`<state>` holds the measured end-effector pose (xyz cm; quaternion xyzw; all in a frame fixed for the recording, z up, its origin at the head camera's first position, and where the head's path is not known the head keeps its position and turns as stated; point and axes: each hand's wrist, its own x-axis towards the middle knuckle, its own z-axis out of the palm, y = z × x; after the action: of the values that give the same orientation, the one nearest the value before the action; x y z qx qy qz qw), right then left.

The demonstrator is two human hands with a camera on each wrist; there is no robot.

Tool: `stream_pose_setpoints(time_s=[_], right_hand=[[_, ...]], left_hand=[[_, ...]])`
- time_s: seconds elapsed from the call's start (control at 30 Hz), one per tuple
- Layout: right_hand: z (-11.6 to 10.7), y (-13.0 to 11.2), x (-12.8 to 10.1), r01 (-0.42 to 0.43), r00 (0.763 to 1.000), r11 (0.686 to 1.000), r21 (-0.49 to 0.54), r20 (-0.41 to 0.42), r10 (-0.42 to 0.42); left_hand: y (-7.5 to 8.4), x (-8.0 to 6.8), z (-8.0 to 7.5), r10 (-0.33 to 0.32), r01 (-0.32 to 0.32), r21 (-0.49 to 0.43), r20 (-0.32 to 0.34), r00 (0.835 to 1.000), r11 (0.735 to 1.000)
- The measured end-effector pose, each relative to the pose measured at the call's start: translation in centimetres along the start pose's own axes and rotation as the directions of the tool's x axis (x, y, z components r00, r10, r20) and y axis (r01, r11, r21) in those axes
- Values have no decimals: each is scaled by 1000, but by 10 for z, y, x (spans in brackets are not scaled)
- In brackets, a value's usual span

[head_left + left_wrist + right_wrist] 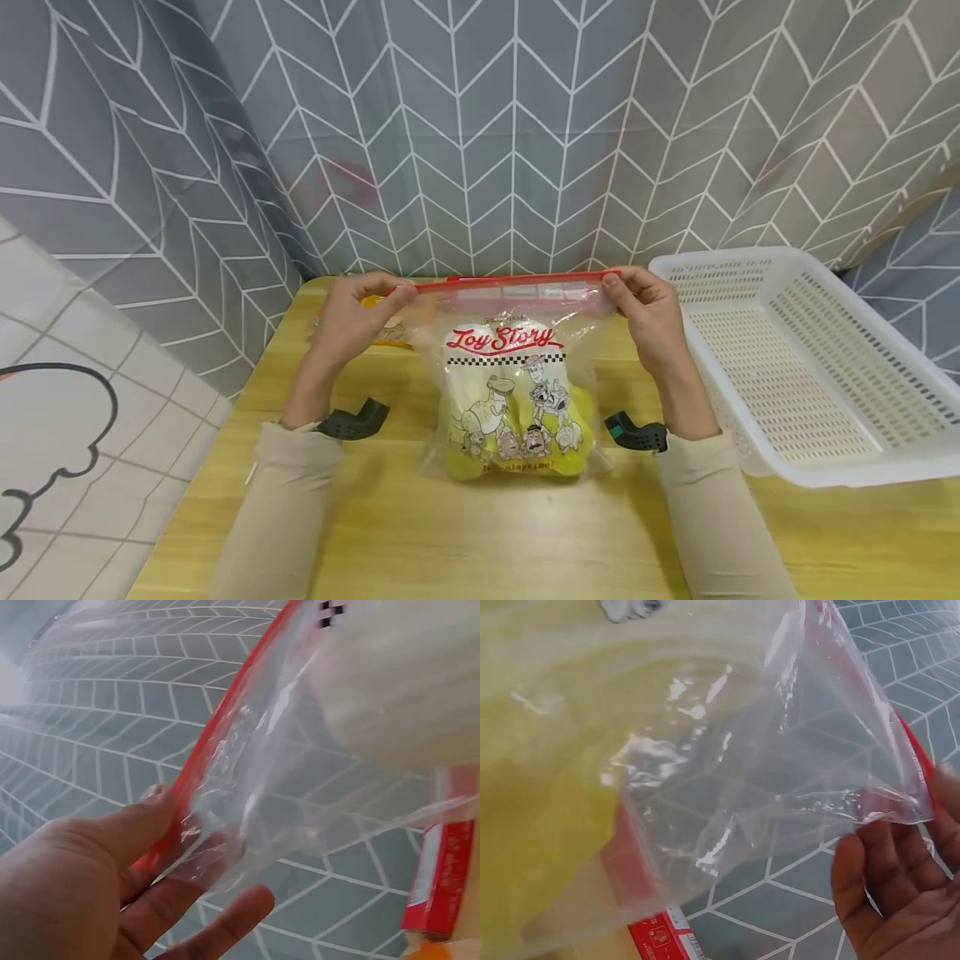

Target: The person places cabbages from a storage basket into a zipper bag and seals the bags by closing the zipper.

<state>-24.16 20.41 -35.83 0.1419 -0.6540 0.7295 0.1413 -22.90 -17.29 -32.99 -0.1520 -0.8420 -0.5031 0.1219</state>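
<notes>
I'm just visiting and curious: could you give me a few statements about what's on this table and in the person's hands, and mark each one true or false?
1. Both hands hold the bag by its red zip strip. True: the left hand pinches one end, the right hand the other.
2. The bag lies flat inside the basket. False: it hangs upright between the hands over the table; the white basket stands apart, on the person's right.
3. The bag is printed with "Toy Story". True.
4. The bag is empty. False: something pale and yellow-green fills its lower part.
5. The basket holds toys. False: nothing shows inside it.
</notes>
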Motion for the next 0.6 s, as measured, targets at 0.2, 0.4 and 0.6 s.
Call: stream_pose_setpoints(time_s=[0.2,0.4,0.6], right_hand=[[3,12,2,-89,978,995,-53,182,97],[3,33,1,-203,959,975,-95,184,218],[-3,52,-9,-400,878,907,-128,231,420]], left_hand=[[-27,4,19,-76,70,-278,-12,997,958],[-49,4,38,-240,244,-317,51,969,917],[-68,-5,48,-299,322,-336,119,947,885]])
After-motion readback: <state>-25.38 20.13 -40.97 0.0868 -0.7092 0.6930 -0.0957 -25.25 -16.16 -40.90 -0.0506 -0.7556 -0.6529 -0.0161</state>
